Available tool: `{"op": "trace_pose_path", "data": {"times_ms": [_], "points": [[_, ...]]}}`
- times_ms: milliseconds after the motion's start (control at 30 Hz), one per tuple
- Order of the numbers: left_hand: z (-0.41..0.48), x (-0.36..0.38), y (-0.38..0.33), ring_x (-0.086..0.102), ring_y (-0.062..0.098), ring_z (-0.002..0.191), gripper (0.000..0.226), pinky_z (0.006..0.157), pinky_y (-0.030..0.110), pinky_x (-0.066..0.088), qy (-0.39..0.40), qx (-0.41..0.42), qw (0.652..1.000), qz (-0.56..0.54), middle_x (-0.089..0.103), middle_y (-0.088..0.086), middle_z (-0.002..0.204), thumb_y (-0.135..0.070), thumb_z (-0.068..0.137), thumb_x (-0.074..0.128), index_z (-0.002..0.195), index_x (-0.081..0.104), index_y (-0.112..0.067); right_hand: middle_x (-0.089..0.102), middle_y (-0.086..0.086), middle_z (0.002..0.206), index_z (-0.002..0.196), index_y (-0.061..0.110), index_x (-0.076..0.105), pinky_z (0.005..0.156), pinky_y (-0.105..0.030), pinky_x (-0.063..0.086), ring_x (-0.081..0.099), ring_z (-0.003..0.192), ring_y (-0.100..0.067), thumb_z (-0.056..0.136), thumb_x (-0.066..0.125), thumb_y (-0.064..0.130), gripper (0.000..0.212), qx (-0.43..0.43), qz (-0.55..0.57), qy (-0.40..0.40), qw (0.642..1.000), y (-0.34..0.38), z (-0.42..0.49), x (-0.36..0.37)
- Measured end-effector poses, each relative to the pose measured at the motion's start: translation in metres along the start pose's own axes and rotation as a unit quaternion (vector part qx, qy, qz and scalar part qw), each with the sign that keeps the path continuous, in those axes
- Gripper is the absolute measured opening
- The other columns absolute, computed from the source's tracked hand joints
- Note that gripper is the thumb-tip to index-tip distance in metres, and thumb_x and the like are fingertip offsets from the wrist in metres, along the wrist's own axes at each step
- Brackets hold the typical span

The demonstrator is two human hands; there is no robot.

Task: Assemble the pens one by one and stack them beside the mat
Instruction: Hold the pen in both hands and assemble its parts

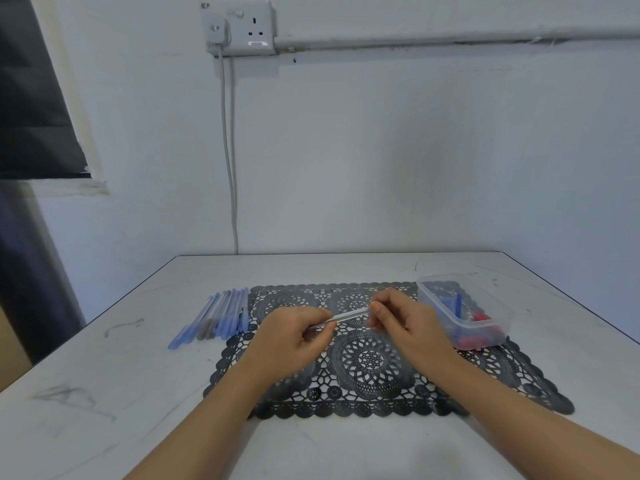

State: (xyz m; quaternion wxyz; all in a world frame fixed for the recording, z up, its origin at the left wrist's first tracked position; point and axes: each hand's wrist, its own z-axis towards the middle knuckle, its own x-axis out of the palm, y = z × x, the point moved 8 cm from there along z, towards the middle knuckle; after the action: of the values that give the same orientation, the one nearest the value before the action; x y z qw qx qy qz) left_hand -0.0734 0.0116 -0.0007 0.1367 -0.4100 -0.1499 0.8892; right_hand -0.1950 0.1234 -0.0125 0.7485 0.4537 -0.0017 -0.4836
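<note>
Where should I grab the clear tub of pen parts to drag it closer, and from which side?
Take the clear tub by its near short wall, from above: it looks open-topped, so fingers can hook inside the rim, thumb outside. The right hand is closest, but it and the left hand hold a clear pen barrel; set that down first.

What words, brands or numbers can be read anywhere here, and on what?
No text can be read.
The wall socket shows no legible marking.
Any print on the stacked pens, the clear pen barrel being held, or the plastic container is too blurred to read.
</note>
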Motion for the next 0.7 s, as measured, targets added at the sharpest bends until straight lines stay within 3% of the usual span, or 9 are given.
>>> {"op": "trace_pose_path", "data": {"times_ms": [100,267,367,500,700], "points": [[-0.0001,-0.0008,-0.006,0.046,0.002,0.047,0.028,0.05,0.009,0.032,0.0,0.019,1.0,-0.01,0.055,-0.014,0.058,-0.034,0.089,0.051,0.098,0.071,-0.018,0.061,0.001,0.06,0.072,0.019,0.057,0.056,-0.039,0.049,0.057,0.054,-0.014,0.091,0.039,0.048,0.039,-0.051,-0.061,-0.015,0.997,0.0081,0.0002,-0.003],[-0.0003,-0.0013,-0.0072,0.046,0.003,0.047,0.031,0.05,0.007,0.032,-0.006,0.019,1.0,-0.022,0.051,-0.02,0.058,-0.035,0.088,0.05,0.102,0.071,-0.016,0.061,0.0,0.065,0.074,0.019,0.057,0.057,-0.044,0.049,0.058,0.056,-0.022,0.09,0.038,0.049,0.039,-0.032,-0.013,-0.003,0.999,0.0046,0.0008,-0.0017],[-0.0009,-0.0035,-0.0036,0.046,0.005,0.046,0.031,0.049,0.008,0.032,-0.016,0.009,0.999,-0.03,0.051,-0.017,0.055,-0.036,0.088,0.051,0.103,0.07,-0.016,0.059,-0.001,0.064,0.082,0.018,0.056,0.053,-0.035,0.046,0.055,0.055,-0.021,0.091,0.038,0.046,0.034,-0.055,-0.026,0.012,0.998,0.009,0.0002,0.0013],[-0.0003,-0.0032,-0.0062,0.047,0.004,0.047,0.03,0.049,0.011,0.034,-0.013,0.027,0.999,-0.027,0.054,-0.014,0.057,-0.033,0.089,0.051,0.1,0.071,-0.015,0.055,-0.004,0.055,0.065,0.012,0.053,0.05,-0.023,0.04,0.051,0.049,-0.016,0.091,0.04,0.047,0.045,-0.054,-0.02,-0.013,0.998,0.0085,0.0013,-0.0034],[-0.0003,-0.0019,-0.0059,0.048,0.004,0.047,0.028,0.05,0.011,0.036,-0.007,0.035,0.999,-0.022,0.057,-0.014,0.058,-0.034,0.089,0.051,0.1,0.071,-0.016,0.055,-0.007,0.06,0.081,0.023,0.054,0.049,-0.038,0.046,0.053,0.051,-0.023,0.092,0.036,0.053,0.037,-0.055,-0.018,0.008,0.998,0.0072,0.0003,0.0022]]}}
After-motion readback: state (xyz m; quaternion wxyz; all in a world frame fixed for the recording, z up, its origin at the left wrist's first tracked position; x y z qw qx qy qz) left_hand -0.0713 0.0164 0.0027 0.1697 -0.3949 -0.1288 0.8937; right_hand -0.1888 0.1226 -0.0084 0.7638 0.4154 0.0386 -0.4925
